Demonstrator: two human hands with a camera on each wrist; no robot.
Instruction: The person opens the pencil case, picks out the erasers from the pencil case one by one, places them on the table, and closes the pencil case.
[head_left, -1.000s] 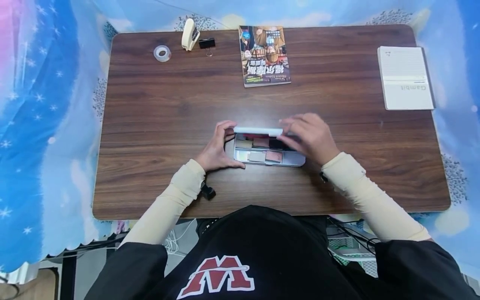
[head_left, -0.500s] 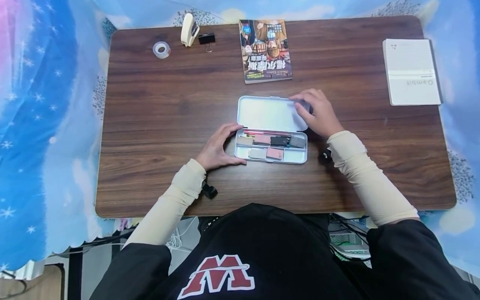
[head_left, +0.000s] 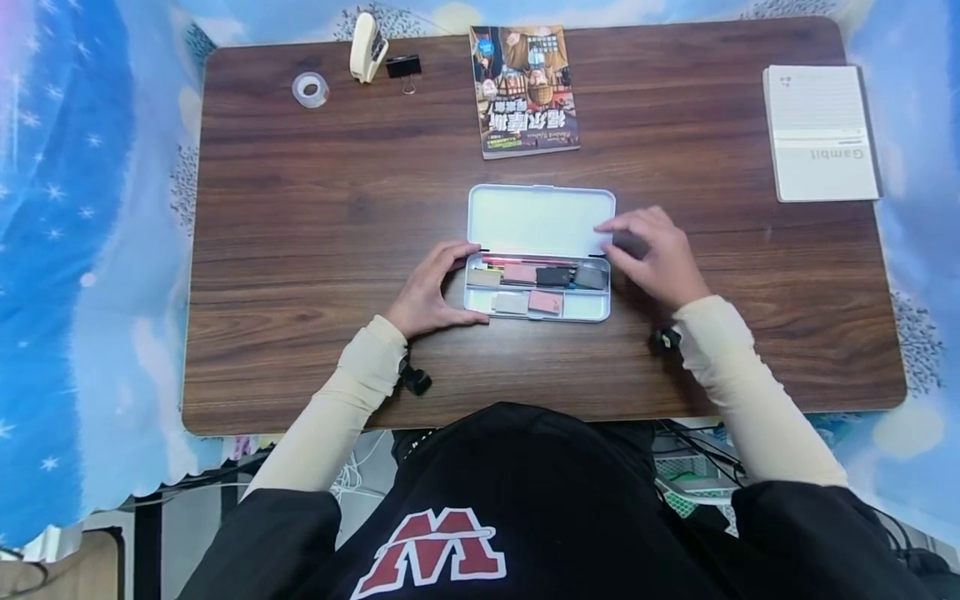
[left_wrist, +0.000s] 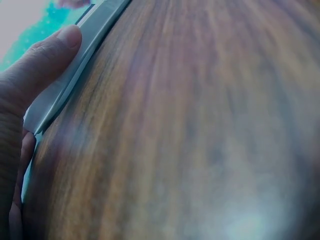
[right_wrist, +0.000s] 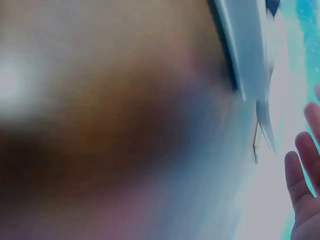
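Note:
A white pencil case (head_left: 587, 309) lies on the table with its lid (head_left: 540, 218) folded back. In its rear compartment, several eraser-like blocks (head_left: 520, 274) cover part of a few thin pencils or pens (head_left: 525, 260). A white block (head_left: 510, 302) and a pink block (head_left: 545, 302) sit in the front compartment. My left hand (head_left: 429, 292) holds the case's left end, thumb at the front edge and fingers behind; the left wrist view shows the thumb (left_wrist: 47, 60) on the case's side. Beside the lid's right edge is my right hand (head_left: 660, 254), its fingers loosely extended and gripping nothing.
Behind the case lies an illustrated book (head_left: 525, 92). A tape roll (head_left: 311, 89), a cream stapler (head_left: 367, 48) and a black binder clip (head_left: 403, 66) are at the back left. A white notebook (head_left: 822, 133) lies at the far right of the wooden table (head_left: 300, 208).
The lid has swung up and back from nearly upright to fully open. My right hand followed it back, then drew off toward the right. My left hand stays at the case's left end.

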